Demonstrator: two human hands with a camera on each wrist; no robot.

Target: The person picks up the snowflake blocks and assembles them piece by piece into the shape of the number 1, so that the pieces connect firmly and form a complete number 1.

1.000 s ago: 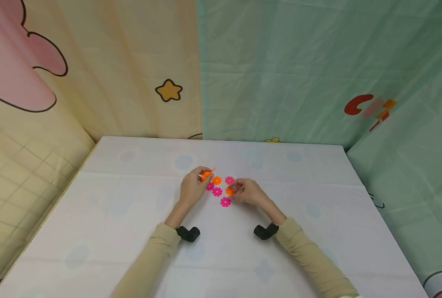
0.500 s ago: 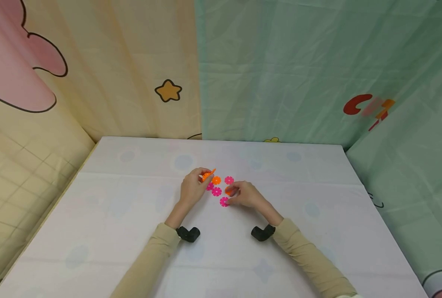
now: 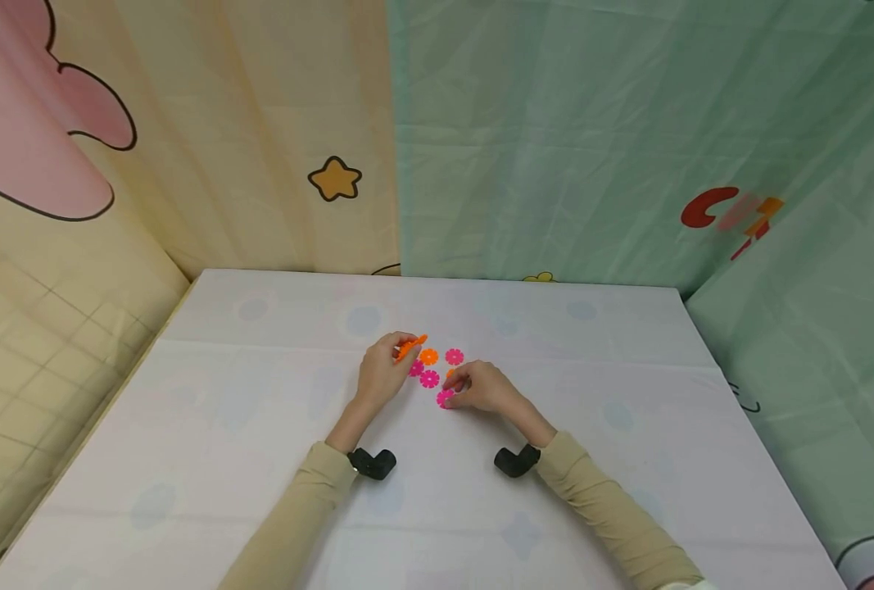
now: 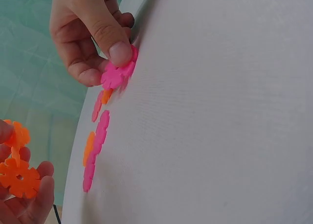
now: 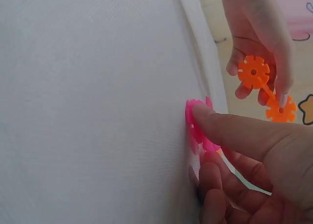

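Note:
In the head view, my left hand (image 3: 382, 373) holds joined orange notched snowflake discs (image 3: 408, 350) just above the table. The left wrist view shows one orange disc (image 4: 19, 177) facing the camera, linked to others at an angle. My right hand (image 3: 485, 387) pinches a pink snowflake disc (image 3: 444, 398), the nearest of the group. Its thumb presses on the pink disc (image 5: 195, 122) in the right wrist view, and the disc tilts off the table. An orange disc (image 3: 450, 374) lies partly hidden behind the right fingers.
Between the hands lie an orange disc (image 3: 428, 356) and two pink discs (image 3: 429, 378), with another pink disc (image 3: 455, 356) farther back. A white cloth (image 3: 260, 492) covers the table. Printed curtains (image 3: 554, 147) hang behind it.
My right hand has moved left and toward me, from beside the orange disc to the nearest pink disc, taking hold of it. The orange piece in my left hand has turned slightly.

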